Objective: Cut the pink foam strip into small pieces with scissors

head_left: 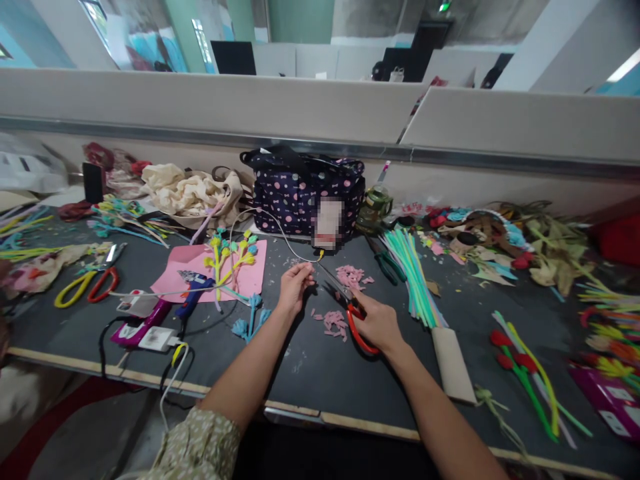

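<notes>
My right hand [377,322] grips a pair of scissors [356,327] with orange-red handles; their blades are parted and point up and left toward my other hand. My left hand [297,287] is closed in a pinch just left of the blade tips. What its fingers hold is too small to make out. Short cut pink pieces [334,324] lie in a loose heap below the blades. Farther back, beside the scissors, is a second heap of pink pieces [353,275].
A dotted bag [285,193] stands at the back with a phone [328,223] against it, cabled. Green pipe cleaners [413,277] and pliers [387,261] lie right; red flowers [515,360] are farther right. Left are pink paper [177,263], a glue gun [195,293] and a power strip [143,323].
</notes>
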Tool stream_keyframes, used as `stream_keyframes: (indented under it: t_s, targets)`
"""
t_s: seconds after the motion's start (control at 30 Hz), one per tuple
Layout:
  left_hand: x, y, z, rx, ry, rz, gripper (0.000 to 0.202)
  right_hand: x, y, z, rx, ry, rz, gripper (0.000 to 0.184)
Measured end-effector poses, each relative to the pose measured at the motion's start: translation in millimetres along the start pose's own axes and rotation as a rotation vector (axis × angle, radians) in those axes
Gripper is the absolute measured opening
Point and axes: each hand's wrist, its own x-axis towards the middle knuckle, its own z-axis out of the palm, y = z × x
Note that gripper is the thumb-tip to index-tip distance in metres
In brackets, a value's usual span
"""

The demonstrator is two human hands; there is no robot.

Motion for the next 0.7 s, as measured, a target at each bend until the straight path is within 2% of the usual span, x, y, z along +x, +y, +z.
stream_keyframes:
  t_s: [0.7]
  targets:
    - [2.1,-2.1,-1.6,-0.017,-0.015,0.014,0.036,-1.6,-1.8,0.2,-0.001,-0.026,-0.048,0.052]
